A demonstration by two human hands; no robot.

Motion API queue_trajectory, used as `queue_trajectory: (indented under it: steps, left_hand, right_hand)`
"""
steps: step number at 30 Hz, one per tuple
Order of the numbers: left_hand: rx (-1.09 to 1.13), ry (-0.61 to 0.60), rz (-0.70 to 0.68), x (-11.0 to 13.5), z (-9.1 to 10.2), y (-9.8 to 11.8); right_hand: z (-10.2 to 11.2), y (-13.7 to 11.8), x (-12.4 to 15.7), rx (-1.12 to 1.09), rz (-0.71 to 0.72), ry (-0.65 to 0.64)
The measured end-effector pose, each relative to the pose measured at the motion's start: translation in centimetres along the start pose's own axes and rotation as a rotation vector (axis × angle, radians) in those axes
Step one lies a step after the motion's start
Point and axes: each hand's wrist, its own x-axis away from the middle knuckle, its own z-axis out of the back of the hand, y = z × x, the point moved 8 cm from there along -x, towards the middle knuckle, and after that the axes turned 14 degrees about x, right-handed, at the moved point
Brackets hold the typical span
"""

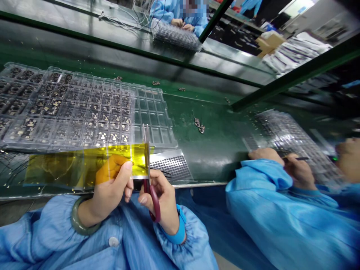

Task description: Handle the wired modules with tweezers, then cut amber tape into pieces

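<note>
My left hand (114, 182) pinches a long strip of transparent yellow film (75, 163) near its right end, and some of the fingers show through it. In my right hand (163, 197) are scissors (154, 204) with dark red handles, their blades pointing up across the film's right end. Whether the blades are fully closed I cannot tell. Just right of the scissors lies a sheet with rows of small dark squares (171, 165). Behind the film, clear plastic trays (84, 108) hold many small circuit boards.
Loose small parts (199, 125) lie on the green bench (213, 150). On the right, a co-worker's blue sleeve (261, 180) and hands (298, 170) are beside another tray (303, 142). A green metal bar (295, 71) crosses above. Another person works across the bench.
</note>
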Motion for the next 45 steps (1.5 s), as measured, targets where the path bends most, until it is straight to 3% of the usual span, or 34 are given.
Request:
queue_trajectory:
  steps: [6, 14, 19, 23, 25, 28, 30, 32, 34, 37, 41, 45]
  left_hand:
    - [0.059, 0.022, -0.050, -0.3, 0.6, 0.3]
    - [0.126, 0.117, -0.058, -0.6, 2.1, 1.0]
    - [0.101, 0.158, -0.038, -0.6, 2.8, 1.3]
    - [0.131, 0.173, -0.058, -0.5, 3.0, 1.7]
    - [0.133, 0.171, -0.049, -0.4, 3.2, 1.8]
    - [0.111, 0.182, -0.062, -0.2, 3.5, 2.0]
    - [0.101, 0.197, -0.089, -0.1, 3.7, 2.3]
    - [0.104, 0.208, -0.109, -0.1, 3.8, 2.6]
    - [0.109, 0.210, -0.118, -0.1, 4.0, 2.6]
    - [0.119, 0.205, -0.114, -0.1, 4.4, 2.4]
    - [0.139, 0.207, -0.099, -0.1, 5.0, 2.0]
    - [0.104, 0.199, -0.086, 0.0, 5.3, 2.0]
  right_hand:
    - [1.1, -0.3, 0.0, 0.003, -0.012, 0.026]
    - [5.5, -0.9, -0.4, 0.128, -0.081, 0.220]
    - [11.8, -1.6, -1.5, 0.569, -0.142, 0.427]
    - [16.5, -0.9, -3.2, 1.060, -0.218, 0.445]
    - [17.5, -0.4, -3.8, 1.148, -0.222, 0.435]
    - [16.6, -1.1, -3.5, 1.188, -0.152, 0.474]
    - [14.2, -2.0, -3.0, 1.163, -0.060, 0.469]
    - [10.4, -2.4, -2.9, 1.044, 0.025, 0.325]
    - [6.7, -2.0, -3.3, 0.968, 0.019, 0.166]
    - [3.5, -1.2, -4.5, 0.997, -0.009, 0.111]
    - [2.5, -0.7, -5.8, 0.960, 0.047, 0.049]
    - [3.3, -2.4, -5.5, 0.889, 0.110, 0.008]
